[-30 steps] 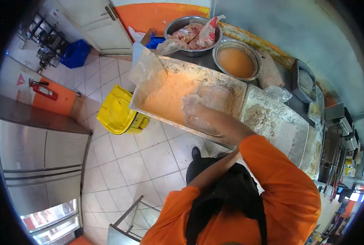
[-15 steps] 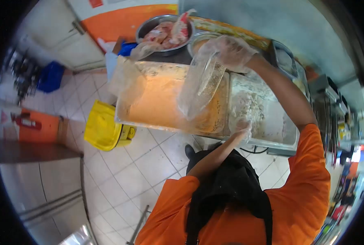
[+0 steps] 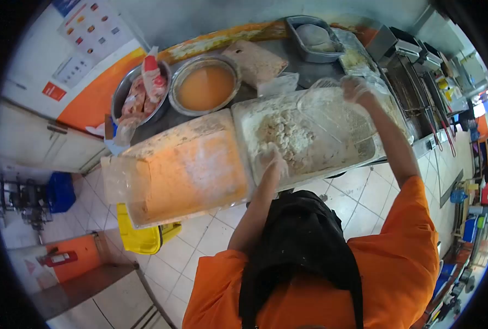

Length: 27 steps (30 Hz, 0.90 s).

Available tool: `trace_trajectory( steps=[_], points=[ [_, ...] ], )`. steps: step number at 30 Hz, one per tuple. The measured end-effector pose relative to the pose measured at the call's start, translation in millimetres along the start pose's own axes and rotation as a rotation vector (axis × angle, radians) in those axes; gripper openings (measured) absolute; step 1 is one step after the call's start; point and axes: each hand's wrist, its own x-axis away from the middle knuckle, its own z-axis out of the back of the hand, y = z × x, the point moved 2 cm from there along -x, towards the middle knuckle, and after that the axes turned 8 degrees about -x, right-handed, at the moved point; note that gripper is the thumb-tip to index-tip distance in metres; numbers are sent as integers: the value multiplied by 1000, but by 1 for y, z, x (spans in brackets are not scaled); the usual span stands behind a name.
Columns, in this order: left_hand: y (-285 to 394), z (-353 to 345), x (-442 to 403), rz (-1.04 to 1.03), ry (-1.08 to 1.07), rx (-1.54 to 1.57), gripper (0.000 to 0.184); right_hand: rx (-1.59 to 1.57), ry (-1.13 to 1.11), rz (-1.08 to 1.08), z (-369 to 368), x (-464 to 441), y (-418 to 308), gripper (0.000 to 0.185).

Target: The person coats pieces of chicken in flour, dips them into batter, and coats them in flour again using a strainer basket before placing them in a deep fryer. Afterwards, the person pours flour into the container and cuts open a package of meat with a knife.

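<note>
My right hand (image 3: 356, 90), in a clear plastic glove, grips the far rim of a see-through mesh basket (image 3: 337, 118). The basket hangs tilted over the right part of a flour tray (image 3: 383, 153), blurred by motion. Clumpy white flour (image 3: 287, 131) is heaped in the left part of that tray. My left hand (image 3: 273, 159), gloved too, is at the near side of this heap, dusted with flour; its fingers are too unclear to read. Left of it stands a second tray (image 3: 194, 211) holding orange-tinted flour (image 3: 183, 170).
Behind the trays are a bowl of orange liquid (image 3: 206, 88), a metal bowl of raw meat (image 3: 140, 98), a floury board (image 3: 255, 63) and a grey tub (image 3: 315, 41). A yellow bin (image 3: 137, 230) stands below on the tiled floor. Fryer equipment (image 3: 414, 82) is at the right.
My right hand has carried the mesh basket from over the orange-flour tray to over the white-flour tray. My left hand stays by the white flour. The view has swung right.
</note>
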Motion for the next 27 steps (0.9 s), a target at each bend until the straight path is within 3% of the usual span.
trace_trajectory(
  steps=[2, 3, 5, 9, 14, 16, 18, 21, 22, 25, 26, 27],
  points=[
    [7, 1, -11, 46, 26, -10, 51, 1, 208, 60, -66, -11, 6, 19],
    [8, 0, -13, 67, 35, -22, 51, -54, 288, -44, -75, -3, -3, 20],
    [11, -2, -17, 111, 53, -36, 51, -205, 58, -182, -85, 1, -1, 25],
    [17, -2, -16, 193, 90, -51, 51, -451, 88, 47, -81, 49, 28, 26],
    [31, -11, -35, 266, 129, -70, 52, -833, 89, -135, -168, 68, 73, 20],
    [34, -16, -45, 289, 143, -78, 52, -1247, 213, -119, -137, 90, 59, 16],
    [37, -17, -54, 303, 152, -91, 53, -929, 399, -120, -123, 93, 47, 14],
    [38, -15, -61, 317, 160, -107, 53, -662, 242, -210, -118, 84, 42, 17],
    [37, -14, -62, 315, 161, -115, 53, -800, 419, -169, -96, 95, 46, 15],
    [36, -11, -65, 314, 163, -127, 54, -675, 329, -129, -91, 67, 66, 15],
    [37, -12, -67, 307, 166, -128, 54, -585, 455, -80, -91, 57, 68, 17],
    [38, -12, -70, 301, 166, -129, 54, -500, 440, -30, -85, 41, 72, 19]
  ],
)
